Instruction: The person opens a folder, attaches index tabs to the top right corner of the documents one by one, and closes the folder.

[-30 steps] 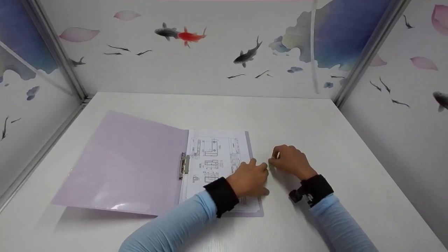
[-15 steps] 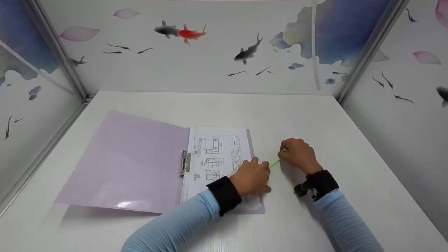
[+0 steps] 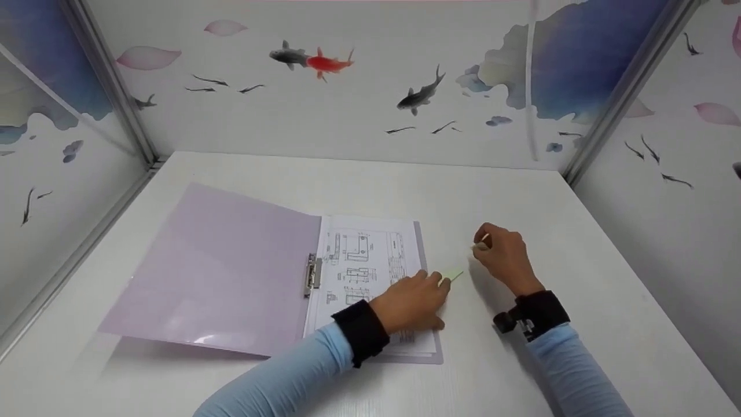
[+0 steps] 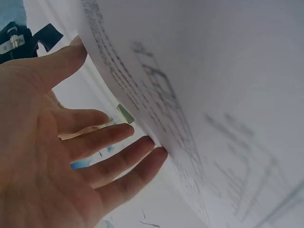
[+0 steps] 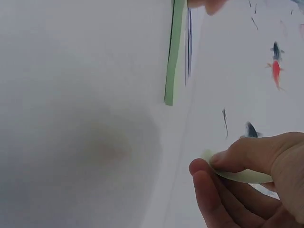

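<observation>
The right hand (image 3: 506,263) has drawn farther off from the left, toward the counter's (image 3: 602,278) right edge, leaving a gap between it and the green pad (image 5: 174,61). From the left, the folder (image 3: 220,278) lies open, its cover toward the counter's left edge; next come the clip (image 3: 313,275) and sheets (image 3: 379,240). The left hand (image 3: 412,302) rests on the sheets, fingers (image 4: 126,180) nearly straight. The pad sits by their tips, near the counter's middle; touching is unclear. The right fingers pinch a slip (image 5: 247,176), probably light, limp and easily creased, best taken at one edge.
</observation>
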The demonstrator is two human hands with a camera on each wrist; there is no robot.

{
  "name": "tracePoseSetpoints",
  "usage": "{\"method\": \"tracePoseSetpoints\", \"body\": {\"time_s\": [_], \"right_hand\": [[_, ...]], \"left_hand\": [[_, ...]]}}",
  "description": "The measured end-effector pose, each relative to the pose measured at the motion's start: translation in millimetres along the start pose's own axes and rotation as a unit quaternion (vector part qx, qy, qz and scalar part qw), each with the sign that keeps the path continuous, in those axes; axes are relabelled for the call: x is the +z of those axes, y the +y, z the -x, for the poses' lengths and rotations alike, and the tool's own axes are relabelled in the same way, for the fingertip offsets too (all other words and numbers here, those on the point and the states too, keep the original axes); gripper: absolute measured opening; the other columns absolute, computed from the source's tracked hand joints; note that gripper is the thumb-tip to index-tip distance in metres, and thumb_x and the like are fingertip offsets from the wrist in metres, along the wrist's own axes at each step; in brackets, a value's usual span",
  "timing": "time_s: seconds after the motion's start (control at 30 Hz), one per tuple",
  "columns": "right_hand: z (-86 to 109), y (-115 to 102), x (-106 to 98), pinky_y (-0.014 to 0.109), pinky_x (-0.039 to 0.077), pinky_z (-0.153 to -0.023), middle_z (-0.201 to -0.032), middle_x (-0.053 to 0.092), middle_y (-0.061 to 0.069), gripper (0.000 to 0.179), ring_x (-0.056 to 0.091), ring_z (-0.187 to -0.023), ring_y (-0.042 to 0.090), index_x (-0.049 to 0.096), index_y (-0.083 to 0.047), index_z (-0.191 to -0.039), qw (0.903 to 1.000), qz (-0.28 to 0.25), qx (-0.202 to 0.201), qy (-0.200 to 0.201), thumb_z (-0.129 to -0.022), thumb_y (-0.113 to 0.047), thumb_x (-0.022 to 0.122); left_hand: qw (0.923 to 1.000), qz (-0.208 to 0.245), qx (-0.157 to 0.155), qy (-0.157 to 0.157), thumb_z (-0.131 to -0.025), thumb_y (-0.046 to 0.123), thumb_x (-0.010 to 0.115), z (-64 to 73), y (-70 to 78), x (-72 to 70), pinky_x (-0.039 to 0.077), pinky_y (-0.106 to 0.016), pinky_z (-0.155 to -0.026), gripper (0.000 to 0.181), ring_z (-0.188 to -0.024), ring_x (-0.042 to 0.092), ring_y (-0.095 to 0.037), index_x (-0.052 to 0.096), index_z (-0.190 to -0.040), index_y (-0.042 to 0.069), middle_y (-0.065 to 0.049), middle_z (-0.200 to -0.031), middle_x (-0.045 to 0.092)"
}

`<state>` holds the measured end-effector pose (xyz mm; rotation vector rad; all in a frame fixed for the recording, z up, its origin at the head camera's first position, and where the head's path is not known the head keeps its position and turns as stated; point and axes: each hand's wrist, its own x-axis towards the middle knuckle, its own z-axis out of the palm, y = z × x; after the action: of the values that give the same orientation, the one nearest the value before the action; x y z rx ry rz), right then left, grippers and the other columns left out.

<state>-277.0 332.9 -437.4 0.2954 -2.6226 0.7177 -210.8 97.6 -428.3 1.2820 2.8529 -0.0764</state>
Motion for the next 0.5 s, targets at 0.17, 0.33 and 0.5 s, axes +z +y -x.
{"method": "tracePoseSetpoints", "body": {"time_s": [0.17, 0.33, 0.5], "right_hand": [[1.9, -4, 8, 0.034, 0.05, -0.064, -0.098, 0.076, 0.02, 0.012, 0.07, -0.073, 0.028, 0.077, -0.004, -0.096, 0.9995, -0.019, 0.002, -0.024, -0.084, -0.002, 0.079], [-6.0, -11, 12, 0.033, 0.05, -0.065, -0.092, 0.076, 0.017, 0.004, 0.069, -0.071, 0.024, 0.076, -0.002, -0.089, 0.9985, -0.046, -0.009, -0.03, -0.086, -0.005, 0.077], [-22.5, -28, 27, 0.038, 0.056, -0.076, -0.103, 0.076, 0.016, 0.012, 0.072, -0.086, 0.028, 0.075, -0.004, -0.1, 0.9914, -0.1, 0.023, -0.081, -0.091, -0.011, 0.073]], "left_hand": [[0.9988, 0.045, 0.001, -0.022, -0.095, 0.057, 0.067, 30.1, -18.3, -1.6, 0.054, -0.032, -0.099, 0.083, -0.121, 0.059, -0.023, 0.037, -0.16, 0.015, -0.008, -0.149, 0.053], [0.9957, 0.066, -0.038, -0.052, -0.09, 0.057, 0.072, 55.7, -32.3, -4.2, 0.052, -0.046, -0.102, 0.079, -0.127, 0.055, -0.029, 0.045, -0.155, 0.022, -0.007, -0.149, 0.053], [0.9896, 0.097, -0.071, -0.079, -0.081, 0.06, 0.08, 63.6, -35.8, -3.3, 0.048, -0.058, -0.107, 0.081, -0.136, 0.051, -0.037, 0.054, -0.148, 0.023, -0.008, -0.148, 0.053]]}}
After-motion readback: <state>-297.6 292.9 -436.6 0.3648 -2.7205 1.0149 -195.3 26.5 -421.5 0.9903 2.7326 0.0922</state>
